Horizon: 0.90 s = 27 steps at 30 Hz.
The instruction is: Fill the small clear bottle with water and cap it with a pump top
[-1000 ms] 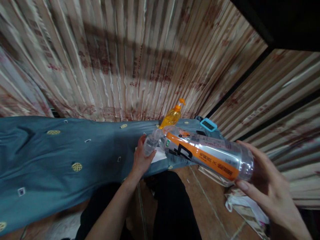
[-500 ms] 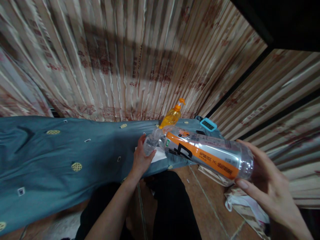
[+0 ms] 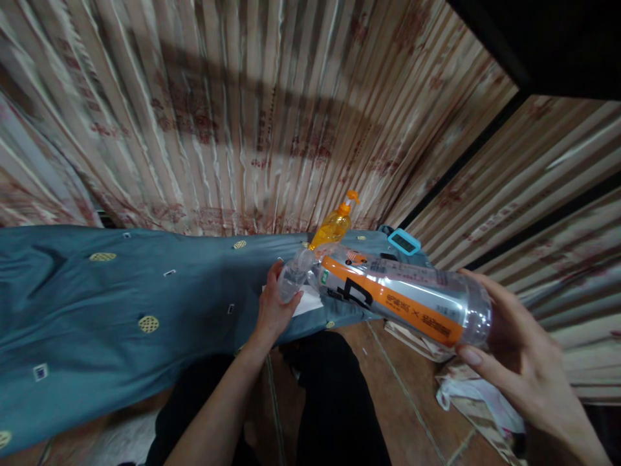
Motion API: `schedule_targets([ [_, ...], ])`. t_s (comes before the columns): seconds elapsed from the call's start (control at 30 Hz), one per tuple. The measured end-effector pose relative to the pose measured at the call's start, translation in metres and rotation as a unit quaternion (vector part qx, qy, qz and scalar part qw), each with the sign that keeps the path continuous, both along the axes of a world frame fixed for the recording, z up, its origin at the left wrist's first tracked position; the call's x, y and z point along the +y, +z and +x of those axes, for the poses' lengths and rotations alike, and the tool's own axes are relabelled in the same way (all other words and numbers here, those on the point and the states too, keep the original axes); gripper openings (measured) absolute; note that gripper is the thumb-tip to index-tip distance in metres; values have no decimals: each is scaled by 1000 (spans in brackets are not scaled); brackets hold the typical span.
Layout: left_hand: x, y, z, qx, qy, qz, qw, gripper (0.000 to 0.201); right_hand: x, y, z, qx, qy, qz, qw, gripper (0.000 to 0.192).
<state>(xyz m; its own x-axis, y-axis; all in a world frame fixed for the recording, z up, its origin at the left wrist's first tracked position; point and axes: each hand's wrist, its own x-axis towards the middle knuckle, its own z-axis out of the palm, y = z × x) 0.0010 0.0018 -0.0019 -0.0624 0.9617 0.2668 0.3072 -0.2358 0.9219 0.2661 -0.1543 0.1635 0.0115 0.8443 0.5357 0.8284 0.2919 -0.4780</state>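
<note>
Head view only. Right hand (image 3: 524, 362), lower right of the frame, fingers wrapped around the base of a big clear bottle with an orange label (image 3: 398, 301), held tipped almost flat, neck pointing to centre frame. Left hand (image 3: 276, 307), centre, fingers closed around a small clear bottle (image 3: 294, 279), its mouth right at the big bottle's neck, the two touching or near enough. Cannot tell if liquid is flowing; both look clear.

The small bottle sits over the edge of a blue patterned cloth (image 3: 145, 304) with a white paper (image 3: 308, 303) under it. An orange pump bottle (image 3: 334, 226) and a teal-framed gadget (image 3: 404, 242) stand just behind.

Risks: the necks look poorly aligned, so a tilt too steep likely spills onto the cloth, the paper or the dark trousers below. The grip at the base alone gives weak control of a long bottle; it may slip or swing into the pump bottle. The small bottle may overflow, being so much smaller.
</note>
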Motion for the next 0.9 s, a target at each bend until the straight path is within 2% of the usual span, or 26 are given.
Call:
schedule_targets([
  [0.9,-1,3,0,6,-5,-11,1000,71,0,4,-1,-36,-13,13,999,68],
])
